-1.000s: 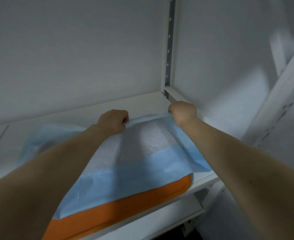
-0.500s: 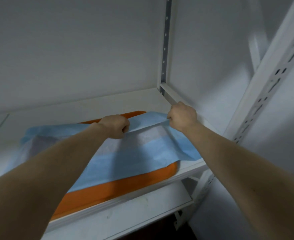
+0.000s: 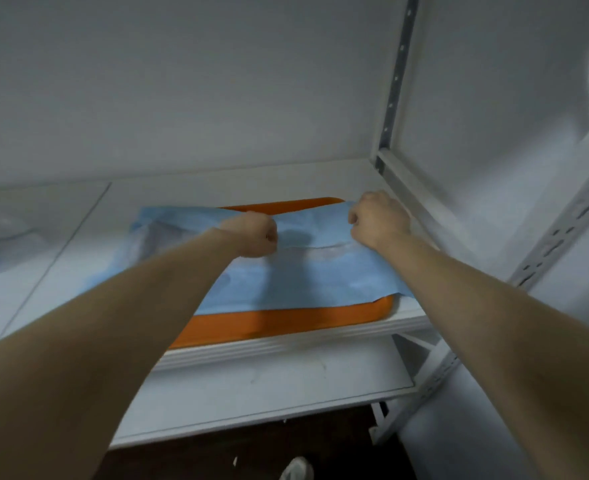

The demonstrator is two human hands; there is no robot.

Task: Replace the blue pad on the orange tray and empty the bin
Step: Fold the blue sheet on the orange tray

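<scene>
The blue pad (image 3: 286,275) lay spread over the orange tray (image 3: 286,322) on the white shelf (image 3: 286,346) at centre frame. The left hand (image 3: 255,235) was fisted at the pad's far edge, fingers closed together on the sheet. The right hand (image 3: 377,218), right of centre, gripped the pad's far right corner with curled fingers. Tray rim showed above and below the pad.
</scene>
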